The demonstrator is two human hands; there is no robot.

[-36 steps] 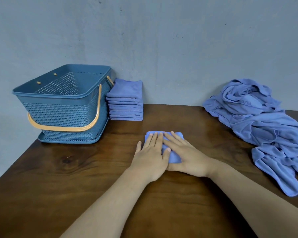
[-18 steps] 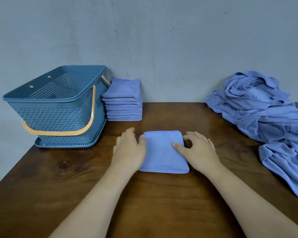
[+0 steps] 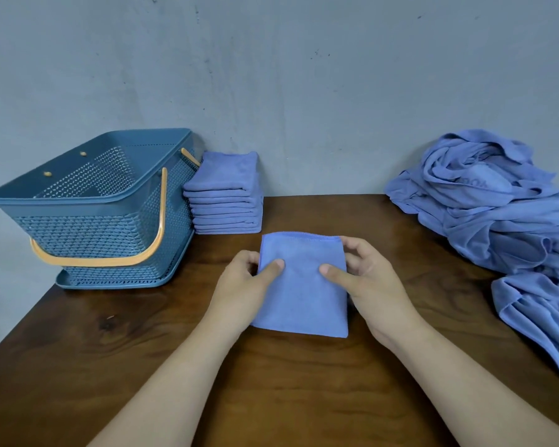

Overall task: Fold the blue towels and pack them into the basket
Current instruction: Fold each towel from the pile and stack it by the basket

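Note:
A folded blue towel (image 3: 302, 295) sits at the middle of the wooden table (image 3: 271, 382). My left hand (image 3: 242, 285) pinches its left edge, thumb on top and fingers underneath. My right hand (image 3: 368, 285) pinches the right edge the same way. A stack of several folded blue towels (image 3: 225, 195) stands against the wall behind it. To the left of that stack is the blue perforated basket (image 3: 88, 204) with an orange handle (image 3: 117, 258); its inside looks bare. A heap of unfolded blue towels (image 3: 497, 214) lies at the right.
A grey wall (image 3: 304, 75) closes off the back of the table. The table's left edge runs diagonally below the basket. The unfolded heap spills toward the right front edge.
The hands moved from pressing flat on the towel's top to its sides, and now pinch both edges. The camera view shifted slightly, with the towel appearing closer.

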